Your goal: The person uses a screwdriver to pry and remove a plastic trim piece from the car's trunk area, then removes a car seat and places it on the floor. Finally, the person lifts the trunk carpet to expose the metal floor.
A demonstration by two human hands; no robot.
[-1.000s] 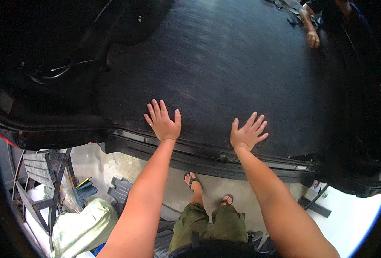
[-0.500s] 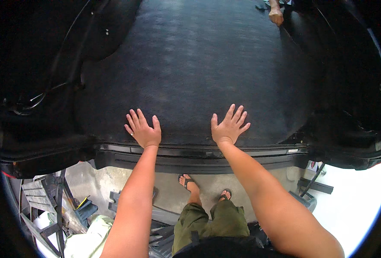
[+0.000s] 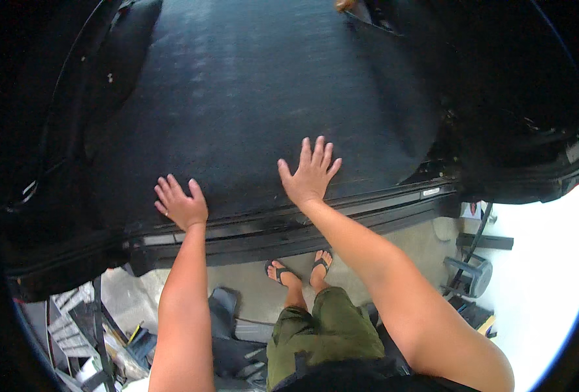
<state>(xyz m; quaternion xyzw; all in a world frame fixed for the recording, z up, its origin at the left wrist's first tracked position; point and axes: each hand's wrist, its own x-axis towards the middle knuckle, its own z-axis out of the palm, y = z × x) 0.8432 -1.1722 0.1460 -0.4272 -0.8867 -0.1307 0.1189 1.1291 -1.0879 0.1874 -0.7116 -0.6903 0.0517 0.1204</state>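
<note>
A black carpet-like mat [image 3: 250, 104] covers the floor of a vehicle's cargo area. Near its front edge my left hand [image 3: 183, 206] lies flat, fingers spread, with nothing in it. My right hand [image 3: 310, 175] presses on the mat to the right and a bit farther in, its fingers also spread and empty. At the far right another person's hand [image 3: 344, 5], partly cut off by the picture's top, is at the mat's edge. What it grips is too hidden to tell.
A dark sill [image 3: 361, 212] with a pale label runs along the near side. Dark side panels [image 3: 74, 124] flank the mat. Behind me are a metal ladder-like frame [image 3: 74, 326] at left and a grey stool-like thing [image 3: 478, 277] at right. My sandalled feet [image 3: 322, 258] stand below the sill.
The view has turned. My right hand sits farther in than my left, both still flat and spread. My right foot has stepped forward. The mat's far right edge now looks raised by the other person's hand.
</note>
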